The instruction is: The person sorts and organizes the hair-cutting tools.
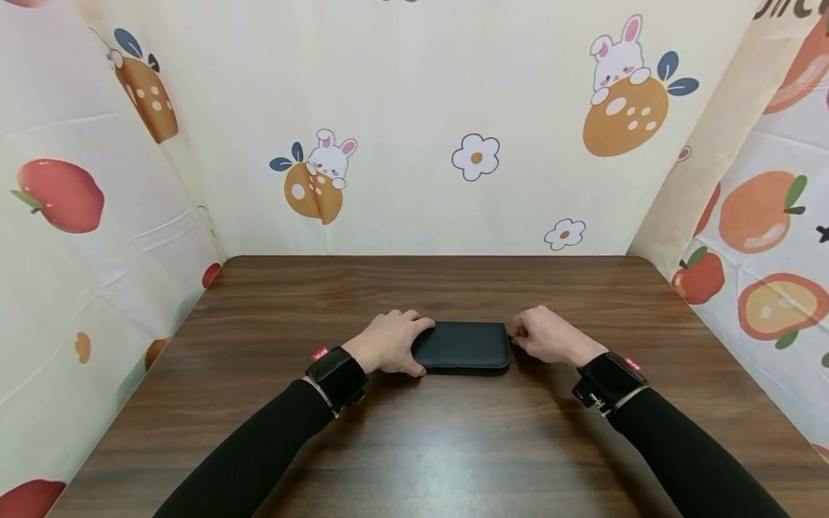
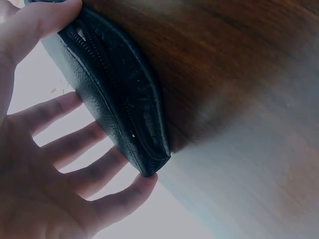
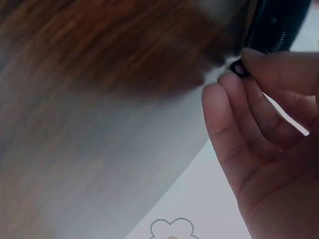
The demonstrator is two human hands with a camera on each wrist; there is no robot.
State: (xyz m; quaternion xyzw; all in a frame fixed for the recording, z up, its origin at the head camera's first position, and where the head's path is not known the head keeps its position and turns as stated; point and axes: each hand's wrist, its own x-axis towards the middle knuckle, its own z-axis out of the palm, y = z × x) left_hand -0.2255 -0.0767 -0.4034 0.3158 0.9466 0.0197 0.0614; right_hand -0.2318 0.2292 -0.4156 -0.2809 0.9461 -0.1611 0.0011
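A black zip-around wallet (image 1: 461,347) lies flat on the brown wooden table. My left hand (image 1: 396,344) holds its left end, thumb at the near corner and fingers along the far side. In the left wrist view, the fingertips (image 2: 147,183) press the wallet's edge, and zipper teeth (image 2: 85,44) run along its side between the leather edges. At the right end, my right hand (image 1: 547,334) pinches a small dark ring-shaped zipper pull (image 3: 240,68) between thumb and fingers. The right wrist view shows part of the wallet (image 3: 279,22) just beyond the fingertips.
The wooden table (image 1: 440,439) extends around the wallet on all sides. A cream curtain (image 1: 401,86) printed with rabbits and flowers stands behind its far edge, and fruit-printed cloths hang on both sides. Black straps with devices (image 1: 338,378) sit on both wrists.
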